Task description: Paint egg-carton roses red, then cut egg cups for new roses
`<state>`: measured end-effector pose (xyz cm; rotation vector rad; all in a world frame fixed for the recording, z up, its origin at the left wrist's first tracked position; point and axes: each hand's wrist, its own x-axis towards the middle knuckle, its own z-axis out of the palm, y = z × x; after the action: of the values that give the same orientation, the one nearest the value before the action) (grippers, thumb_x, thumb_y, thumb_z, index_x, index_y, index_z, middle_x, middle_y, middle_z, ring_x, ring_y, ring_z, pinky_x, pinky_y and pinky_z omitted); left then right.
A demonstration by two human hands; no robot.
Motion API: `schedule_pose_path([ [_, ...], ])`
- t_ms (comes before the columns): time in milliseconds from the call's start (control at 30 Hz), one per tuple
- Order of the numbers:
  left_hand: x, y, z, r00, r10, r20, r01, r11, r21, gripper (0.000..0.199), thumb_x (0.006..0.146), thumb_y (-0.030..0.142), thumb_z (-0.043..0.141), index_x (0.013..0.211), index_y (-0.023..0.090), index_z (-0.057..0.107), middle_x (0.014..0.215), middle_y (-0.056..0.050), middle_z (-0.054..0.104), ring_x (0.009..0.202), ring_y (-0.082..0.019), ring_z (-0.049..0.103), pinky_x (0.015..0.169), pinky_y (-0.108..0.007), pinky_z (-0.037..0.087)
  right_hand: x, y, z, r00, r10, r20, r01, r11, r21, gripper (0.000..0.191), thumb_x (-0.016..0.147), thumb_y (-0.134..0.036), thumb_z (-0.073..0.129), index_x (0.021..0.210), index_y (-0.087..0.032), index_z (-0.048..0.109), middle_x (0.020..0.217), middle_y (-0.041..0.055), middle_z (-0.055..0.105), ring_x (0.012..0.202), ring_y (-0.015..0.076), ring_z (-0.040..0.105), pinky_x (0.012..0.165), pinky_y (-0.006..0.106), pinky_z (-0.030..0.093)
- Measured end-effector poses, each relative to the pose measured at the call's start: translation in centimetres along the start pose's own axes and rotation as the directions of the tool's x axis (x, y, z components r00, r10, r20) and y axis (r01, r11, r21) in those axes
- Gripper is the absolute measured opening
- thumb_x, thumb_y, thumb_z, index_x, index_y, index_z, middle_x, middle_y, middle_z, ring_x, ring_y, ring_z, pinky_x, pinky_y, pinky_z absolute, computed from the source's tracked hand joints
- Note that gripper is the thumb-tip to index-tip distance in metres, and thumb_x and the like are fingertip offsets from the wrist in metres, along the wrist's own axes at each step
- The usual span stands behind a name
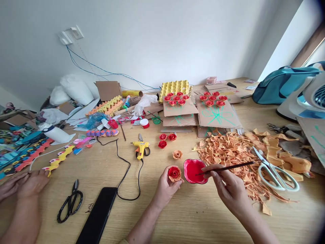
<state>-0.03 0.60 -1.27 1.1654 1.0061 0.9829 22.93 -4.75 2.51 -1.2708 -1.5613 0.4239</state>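
Observation:
Between the thumb and fingers of my left hand (166,188) sits a carton rose (174,173), red in the centre with orange outer petals. My right hand (227,186) is closed on a dark paintbrush (235,167), its tip down in a scalloped dish of red paint (187,176). The dish stands on the table just right of the rose. Behind it lies an unpainted orange rose (177,155). Farther back, a small group of red roses (163,144) rests on the wood.
Orange carton scraps (225,149) and white-handled scissors (273,173) lie at right. Cardboard sheets (218,117) carry more red roses. A yellow glue gun (140,149), black scissors (70,203) and a black phone-like slab (98,217) lie left. Another person's hands (33,183) are at far left.

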Motion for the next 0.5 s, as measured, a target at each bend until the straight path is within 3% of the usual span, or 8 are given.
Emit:
schedule_pose_path([
  [233,-0.6,0.3,0.2,0.999,0.027,0.043,-0.029,0.999,0.043,0.048,0.077,0.031,0.082,0.116,0.019,0.057,0.103,-0.007,0.069,0.089,-0.02,0.068,0.077,-0.029,0.056,0.2,-1.0,0.0,0.989,-0.137,-0.052,0.144,0.975,0.167,0.022,0.104,-0.018,0.045,0.111,-0.026,0.065,0.109,0.0079,0.072,0.101,0.0212,0.071,0.09,0.036,0.056],
  [500,-0.9,0.8,0.4,0.997,0.048,0.067,-0.052,0.996,0.066,0.049,0.077,0.037,0.084,0.115,0.018,0.058,0.102,-0.008,0.07,0.092,-0.022,0.069,0.086,-0.031,0.054,-0.9,-0.7,0.8,0.976,-0.213,0.03,0.198,0.944,0.262,0.028,0.103,-0.014,0.044,0.123,-0.026,0.059,0.112,0.0095,0.071,0.103,0.0233,0.07,0.089,0.041,0.058],
])
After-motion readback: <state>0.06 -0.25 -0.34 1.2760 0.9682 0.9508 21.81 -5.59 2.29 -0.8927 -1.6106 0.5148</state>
